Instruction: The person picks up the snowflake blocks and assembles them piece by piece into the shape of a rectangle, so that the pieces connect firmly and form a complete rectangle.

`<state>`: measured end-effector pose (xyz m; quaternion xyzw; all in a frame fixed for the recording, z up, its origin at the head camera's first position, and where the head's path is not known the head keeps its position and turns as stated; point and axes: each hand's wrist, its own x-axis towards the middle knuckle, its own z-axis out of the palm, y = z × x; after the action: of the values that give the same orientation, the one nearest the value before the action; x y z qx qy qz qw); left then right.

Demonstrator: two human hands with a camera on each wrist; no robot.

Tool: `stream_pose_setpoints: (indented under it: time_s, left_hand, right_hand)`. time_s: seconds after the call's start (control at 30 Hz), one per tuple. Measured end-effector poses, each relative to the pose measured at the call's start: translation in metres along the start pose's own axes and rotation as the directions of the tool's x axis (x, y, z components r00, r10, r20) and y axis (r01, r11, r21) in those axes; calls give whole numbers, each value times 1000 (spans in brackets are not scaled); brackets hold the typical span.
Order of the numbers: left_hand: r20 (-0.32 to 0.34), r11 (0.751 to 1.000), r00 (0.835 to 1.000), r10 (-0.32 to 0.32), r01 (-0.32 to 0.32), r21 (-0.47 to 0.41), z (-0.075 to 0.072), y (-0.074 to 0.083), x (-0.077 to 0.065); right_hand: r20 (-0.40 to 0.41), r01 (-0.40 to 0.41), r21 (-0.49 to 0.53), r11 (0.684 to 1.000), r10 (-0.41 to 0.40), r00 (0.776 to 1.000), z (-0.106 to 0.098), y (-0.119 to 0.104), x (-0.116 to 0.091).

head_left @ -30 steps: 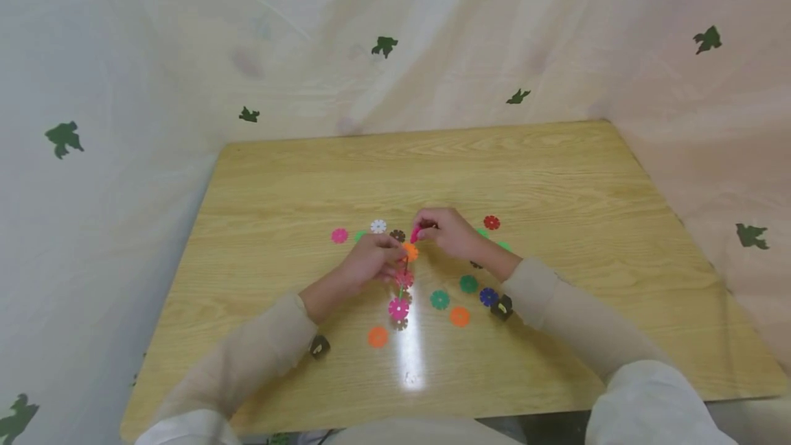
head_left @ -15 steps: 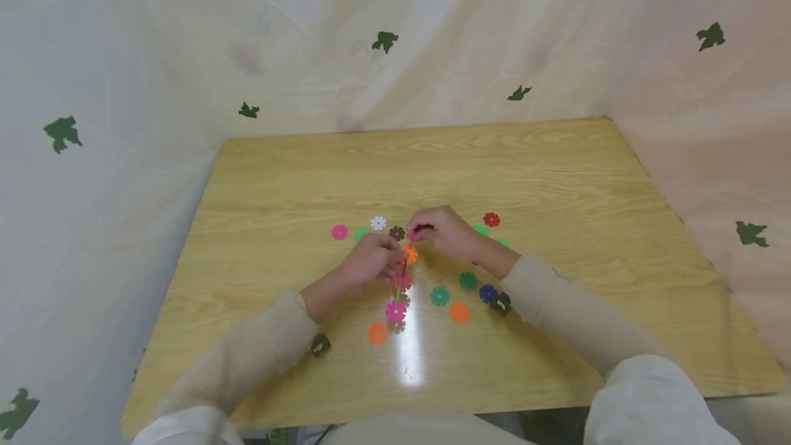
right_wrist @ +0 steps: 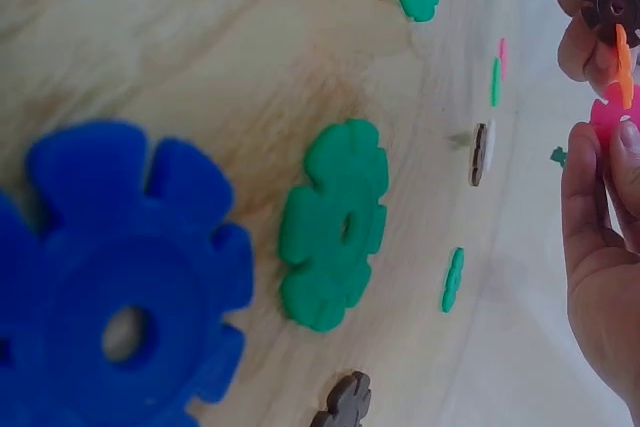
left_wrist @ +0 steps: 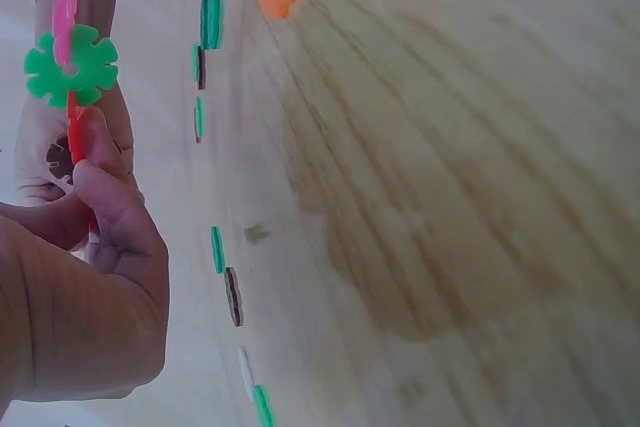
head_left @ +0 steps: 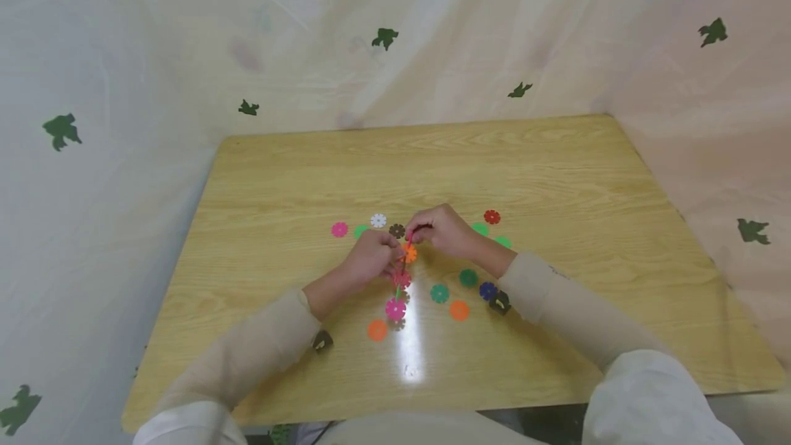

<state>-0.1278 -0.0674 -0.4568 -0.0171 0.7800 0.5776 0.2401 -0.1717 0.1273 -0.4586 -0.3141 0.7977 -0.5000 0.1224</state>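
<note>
A chain of slotted, flower-shaped plastic discs hangs from my left hand (head_left: 369, 256), which pinches it near its far end. Counting from the near end it has a pink disc (head_left: 395, 309), a green disc (left_wrist: 75, 67), a red disc (head_left: 402, 279), a brown disc (right_wrist: 605, 9) and an orange disc (head_left: 410, 253). My right hand (head_left: 446, 231) pinches another pink disc (right_wrist: 606, 115) between thumb and fingers. That disc's edge meets the orange disc in the right wrist view. Fingers partly hide the brown disc in the head view.
Loose discs lie around the hands on the wooden table (head_left: 296, 177): white (head_left: 378, 220), pink (head_left: 339, 229), dark brown (head_left: 397, 231), red (head_left: 491, 216), blue (head_left: 488, 290), several green and two orange (head_left: 377, 329). A cloth curtain with leaf shapes stands behind the table.
My right hand has moved slightly left, bringing its pink disc from apart to against the orange disc. The chain's near end swung slightly left; my left hand kept its pinch.
</note>
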Motion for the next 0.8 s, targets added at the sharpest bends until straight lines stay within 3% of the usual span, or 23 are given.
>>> stream_pose_setpoints:
  time_s: [0.2,0.3,0.43,0.53,0.6,0.7,0.8]
  left_hand:
    - [39,999,999,-29,30,-35,-4,-1,1]
    - [62,998,998,-20,23,-53,-6,-2,2]
    - [71,998,997,-17,22,-65,-7,-4,3]
    - [68,996,997,-34,40,-80,-7,-5,3]
    - [65,996,997,-34,40,-82,-6,-5,4]
    - [60,996,998,-19,24,-82,-6,-5,4]
    - [62,997,998,-11,16,-82,-6,-6,5]
  right_hand:
    - [49,-59,-34,998,61,997,-7,6,3]
    - [-13,-142,-151,978,141,990,-16,13,9]
    - [-113,-303,-358,883,281,953,-24,25,19]
    - [-87,-361,-467,807,364,927,-22,33,24]
    - [-65,-371,-497,785,393,917,-20,37,26]
    - [-76,-373,-488,789,387,919,-17,39,28]
    - [-91,-379,-382,843,374,923,-17,36,27]
